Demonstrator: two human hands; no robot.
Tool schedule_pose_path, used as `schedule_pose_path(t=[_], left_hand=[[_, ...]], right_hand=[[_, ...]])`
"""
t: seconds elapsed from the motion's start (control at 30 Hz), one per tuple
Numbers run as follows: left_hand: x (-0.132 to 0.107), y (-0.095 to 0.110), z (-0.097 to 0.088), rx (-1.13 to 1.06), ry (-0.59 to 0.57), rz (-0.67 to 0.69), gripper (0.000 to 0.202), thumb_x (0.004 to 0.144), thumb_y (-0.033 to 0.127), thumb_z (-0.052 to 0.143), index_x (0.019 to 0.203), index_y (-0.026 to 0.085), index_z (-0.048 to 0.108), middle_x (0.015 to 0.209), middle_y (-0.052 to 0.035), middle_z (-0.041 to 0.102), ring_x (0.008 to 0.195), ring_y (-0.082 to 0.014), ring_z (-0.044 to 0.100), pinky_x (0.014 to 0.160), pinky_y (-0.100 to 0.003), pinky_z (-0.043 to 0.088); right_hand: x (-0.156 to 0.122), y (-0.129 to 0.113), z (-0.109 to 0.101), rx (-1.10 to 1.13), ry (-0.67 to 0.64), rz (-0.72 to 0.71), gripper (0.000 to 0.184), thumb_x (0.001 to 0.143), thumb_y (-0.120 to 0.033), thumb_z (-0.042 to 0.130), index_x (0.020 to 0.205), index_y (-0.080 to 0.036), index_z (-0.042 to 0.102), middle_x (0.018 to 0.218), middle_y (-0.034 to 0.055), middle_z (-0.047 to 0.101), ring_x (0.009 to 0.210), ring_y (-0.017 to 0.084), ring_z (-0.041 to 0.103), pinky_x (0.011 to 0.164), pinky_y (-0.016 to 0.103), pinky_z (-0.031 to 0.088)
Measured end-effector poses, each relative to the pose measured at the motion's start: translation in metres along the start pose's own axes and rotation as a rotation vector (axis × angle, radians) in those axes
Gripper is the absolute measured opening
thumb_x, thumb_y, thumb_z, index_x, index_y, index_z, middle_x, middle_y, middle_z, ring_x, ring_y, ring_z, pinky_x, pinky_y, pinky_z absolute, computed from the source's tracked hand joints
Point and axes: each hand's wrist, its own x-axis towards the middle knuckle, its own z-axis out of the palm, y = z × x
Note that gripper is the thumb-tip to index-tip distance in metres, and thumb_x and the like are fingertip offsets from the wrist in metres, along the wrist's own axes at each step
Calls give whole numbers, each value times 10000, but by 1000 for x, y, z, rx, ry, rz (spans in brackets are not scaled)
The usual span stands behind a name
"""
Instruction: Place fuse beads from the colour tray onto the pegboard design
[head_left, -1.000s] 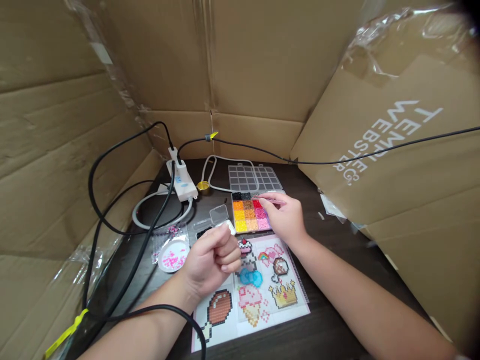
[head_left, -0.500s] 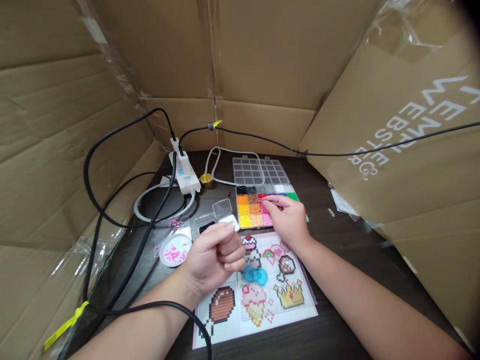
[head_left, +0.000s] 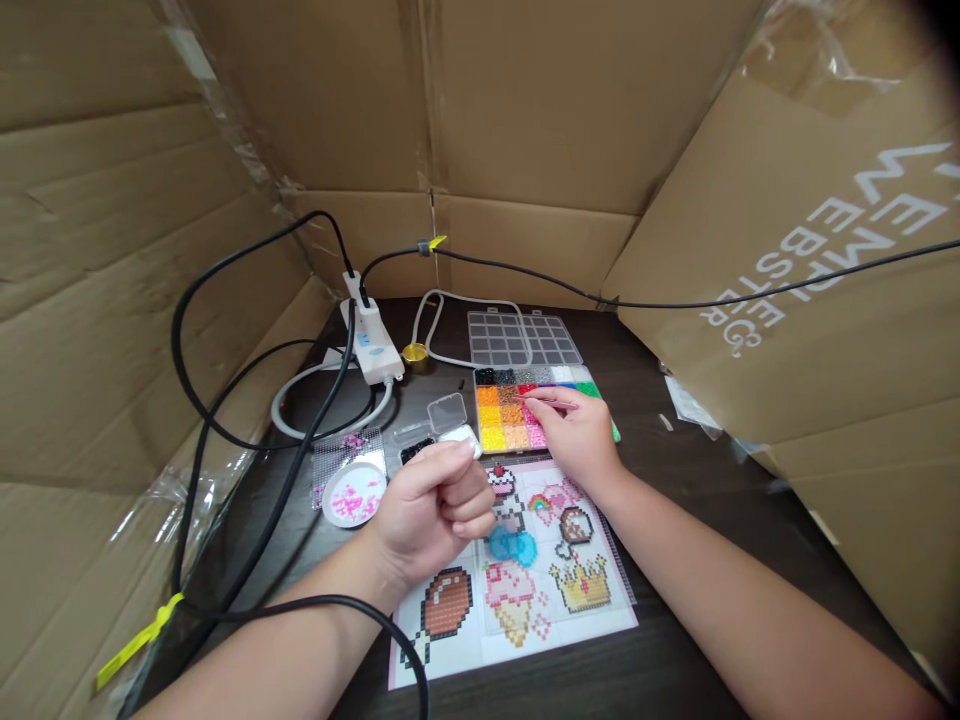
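My right hand [head_left: 576,436] pinches thin tweezers [head_left: 541,402] whose tips reach into the red and pink cells of a bead box [head_left: 510,414] full of coloured beads. My left hand [head_left: 433,506] is curled into a loose fist above the left edge of a pattern sheet [head_left: 517,580] printed with pixel pictures; whether anything is in it is hidden. A blue bead shape [head_left: 513,547] lies on the clear pegboard over that sheet. Just beyond the fist sit a small clear case [head_left: 447,412] and a white piece [head_left: 460,436].
A white dish of pink beads [head_left: 352,494] rests on a small pegboard at the left. The box's clear lid [head_left: 523,340] lies open behind. A white power strip [head_left: 370,344], black cables [head_left: 247,440] and a gold cap [head_left: 413,353] crowd the back left. Cardboard walls [head_left: 795,330] surround the dark table.
The view shifted slightly, showing more of the bead box's green cells. The tweezer tips stay over the red and pink cells; the left fist has barely moved.
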Motion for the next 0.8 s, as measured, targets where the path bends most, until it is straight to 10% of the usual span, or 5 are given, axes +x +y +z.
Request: schedule_pose_path(t=[0.8], left_hand=[[-1, 0, 1, 24, -7, -13, 613, 762, 314, 750, 533, 186, 196, 492, 87, 116, 437, -50, 118, 417, -197, 141]], right_hand=[[2, 2, 0, -3, -10, -2, 123, 736, -294, 721, 760, -183, 768, 805, 68, 790, 772, 231, 741, 778, 384, 596]])
